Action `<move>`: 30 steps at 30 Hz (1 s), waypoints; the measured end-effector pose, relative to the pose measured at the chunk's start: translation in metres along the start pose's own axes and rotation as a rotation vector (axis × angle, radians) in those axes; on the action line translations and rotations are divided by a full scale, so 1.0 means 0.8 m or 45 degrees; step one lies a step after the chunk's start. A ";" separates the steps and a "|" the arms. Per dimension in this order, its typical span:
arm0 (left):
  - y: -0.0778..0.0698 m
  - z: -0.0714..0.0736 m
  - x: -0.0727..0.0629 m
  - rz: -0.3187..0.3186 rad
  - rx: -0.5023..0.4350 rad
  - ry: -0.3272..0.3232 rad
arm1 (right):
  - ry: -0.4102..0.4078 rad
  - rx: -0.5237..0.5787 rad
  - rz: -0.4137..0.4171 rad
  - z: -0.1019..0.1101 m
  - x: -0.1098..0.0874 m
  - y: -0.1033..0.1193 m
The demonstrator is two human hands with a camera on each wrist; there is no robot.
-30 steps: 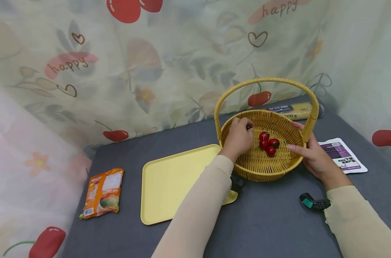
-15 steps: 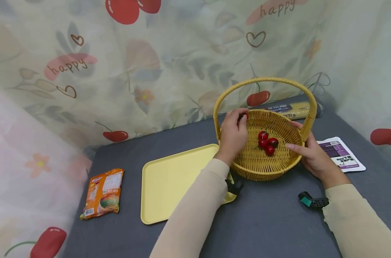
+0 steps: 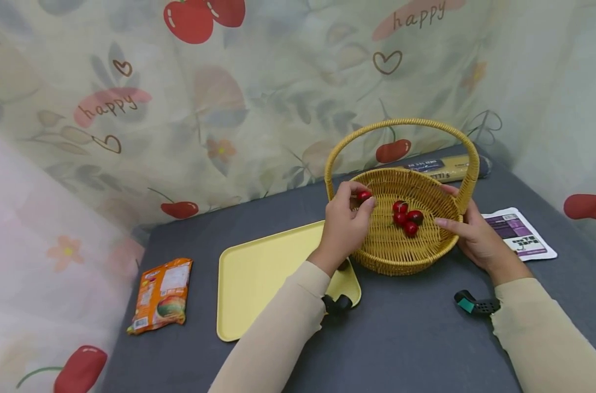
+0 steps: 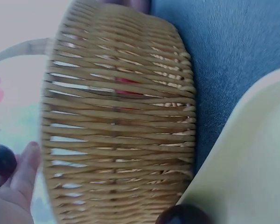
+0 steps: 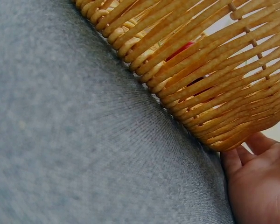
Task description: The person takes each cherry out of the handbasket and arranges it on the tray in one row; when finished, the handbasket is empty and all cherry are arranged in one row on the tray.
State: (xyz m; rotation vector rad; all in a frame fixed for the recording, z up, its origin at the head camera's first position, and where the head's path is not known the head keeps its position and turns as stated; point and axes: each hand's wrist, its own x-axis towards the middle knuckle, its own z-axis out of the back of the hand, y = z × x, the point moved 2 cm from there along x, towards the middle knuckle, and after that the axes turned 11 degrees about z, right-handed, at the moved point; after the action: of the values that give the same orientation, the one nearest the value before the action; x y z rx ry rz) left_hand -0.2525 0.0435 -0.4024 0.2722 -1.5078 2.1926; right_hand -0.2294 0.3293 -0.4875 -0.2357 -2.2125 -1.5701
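Over the left rim of the yellow wicker basket (image 3: 406, 256), my left hand (image 3: 343, 221) pinches a red cherry (image 3: 364, 195) between thumb and fingers. The left wrist view shows this cherry (image 4: 3, 161) dark, beside the basket's woven wall (image 4: 116, 116). Several red cherries (image 3: 408, 218) lie clustered on the basket floor. My right hand (image 3: 479, 240) grips the basket's right side, thumb over the rim; in the right wrist view its fingers touch the outer wall. Another dark cherry (image 4: 184, 215) lies at the edge of the pale yellow tray (image 3: 263, 273), partly hidden by my left wrist in the head view.
An orange snack packet (image 3: 161, 296) lies left of the tray. Behind the basket is a long spaghetti pack (image 3: 450, 168), and a white and purple pouch (image 3: 520, 234) lies to its right. The basket's tall arched handle (image 3: 401, 123) stands upright. A printed curtain (image 3: 278, 71) hangs behind.
My left hand has lifted a cherry from inside the basket and moved left to its rim. The right hand keeps its grip on the basket, which has barely moved.
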 end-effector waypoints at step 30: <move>0.014 0.099 -0.088 0.113 -0.191 -0.006 | -0.013 0.000 0.000 0.000 0.000 -0.002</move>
State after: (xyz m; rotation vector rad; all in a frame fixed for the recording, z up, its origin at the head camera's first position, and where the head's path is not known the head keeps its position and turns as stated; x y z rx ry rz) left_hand -0.2043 -0.0512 -0.4104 0.1644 -1.7069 2.1324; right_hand -0.2299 0.3286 -0.4884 -0.2440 -2.2202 -1.5719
